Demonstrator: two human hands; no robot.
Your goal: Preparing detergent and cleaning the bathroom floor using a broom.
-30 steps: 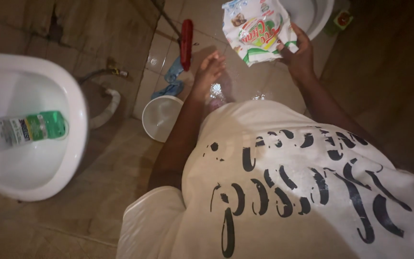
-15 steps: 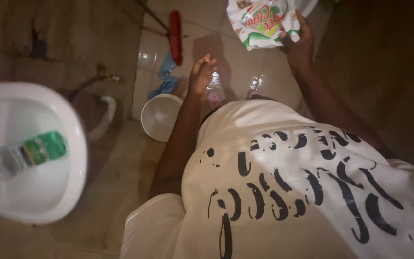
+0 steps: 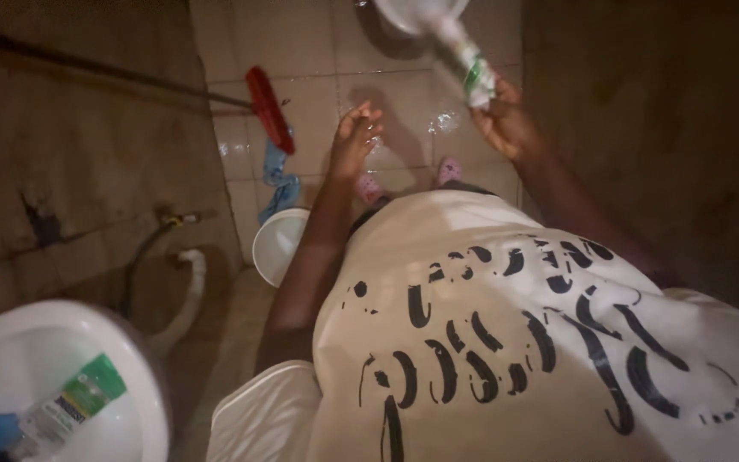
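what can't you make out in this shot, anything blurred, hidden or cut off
- Head view: the white and green packet in the right hand is motion-blurred; its contents cannot be told.
- White basin above it: cut off by the top edge.
- White bucket: partly hidden behind the left forearm.
- Pink shoes: mostly hidden by the white shirt.
- Bottle in the sink: cut off at the bottom-left corner.
- Left hand: empty, fingers spread.

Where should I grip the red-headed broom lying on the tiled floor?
Probably by its long dark handle, coming from above: the red-headed broom lies flat, its handle running left from the head along bare floor, clear of the blue cloth below the head.
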